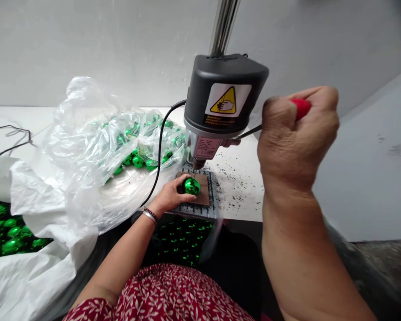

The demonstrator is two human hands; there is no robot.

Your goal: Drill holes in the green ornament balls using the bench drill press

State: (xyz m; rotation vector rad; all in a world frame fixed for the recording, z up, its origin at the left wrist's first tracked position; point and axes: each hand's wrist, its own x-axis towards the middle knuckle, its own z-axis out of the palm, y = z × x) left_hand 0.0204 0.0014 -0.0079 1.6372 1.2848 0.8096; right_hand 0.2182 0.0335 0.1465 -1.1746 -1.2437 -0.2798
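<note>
One shiny green ball (193,187) gripped by left hand (169,195), one dark-grey drill press (227,97) above, right hand (296,138) clenched round one red handle (302,108), chip-strewn white tabletop (243,187) between, front edge (243,219) near

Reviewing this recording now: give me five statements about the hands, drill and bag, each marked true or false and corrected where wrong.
1. The left hand holds a green ball beneath the drill. True.
2. The right hand grips the power cord. False: it grips the red knob.
3. The bracelets are on the left arm. True.
4. The clear bag lies right of the drill. False: it lies to the left.
5. The drill's sticker shows a hand in a yellow triangle. True.
</note>
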